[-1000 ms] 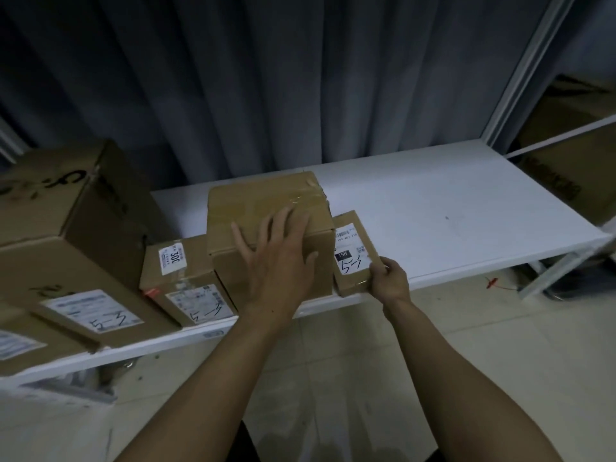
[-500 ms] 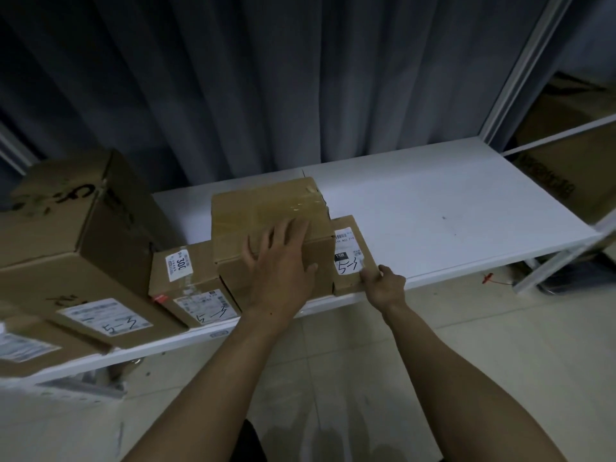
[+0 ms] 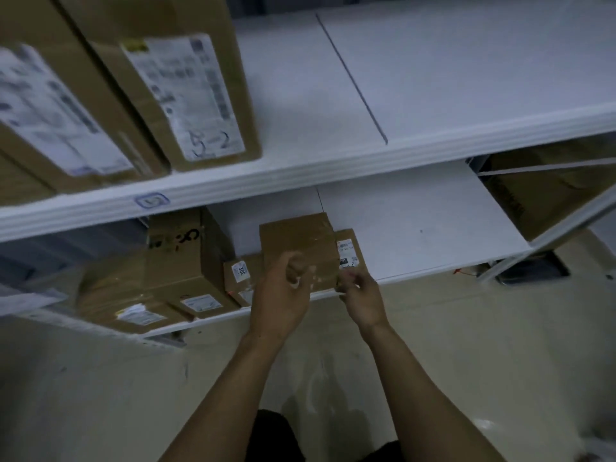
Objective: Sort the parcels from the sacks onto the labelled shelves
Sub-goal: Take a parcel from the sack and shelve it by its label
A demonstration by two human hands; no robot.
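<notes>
Head view, from the left: what is on the upper shelf [image 3: 333, 168]?
— A blurred carton [image 3: 50, 105] and beside it a second carton [image 3: 186, 95], both matt brown cardboard with white paper labels. The shelf is smooth and white, with a blue rounded mark [image 3: 151, 200] on its front edge.

And below?
— On the lower shelf [image 3: 416, 235] is a row of brown boxes: a low wide box [image 3: 113, 291], a taller box [image 3: 180, 258] with black scrawl, then a sticker box [image 3: 241, 273].

The hands?
— The left hand [image 3: 283, 295] is curled into a fist, gripping nothing, in front of the taped box [image 3: 296, 238], whose top is glossy with clear tape. The right hand [image 3: 361, 296] is at the near corner of the small labelled parcel [image 3: 350, 251]; blur hides whether its fingers pinch it. That parcel touches the taped box's right side.

Further right?
— Bare white board, then a cardboard carton in the next bay [image 3: 533, 195].
</notes>
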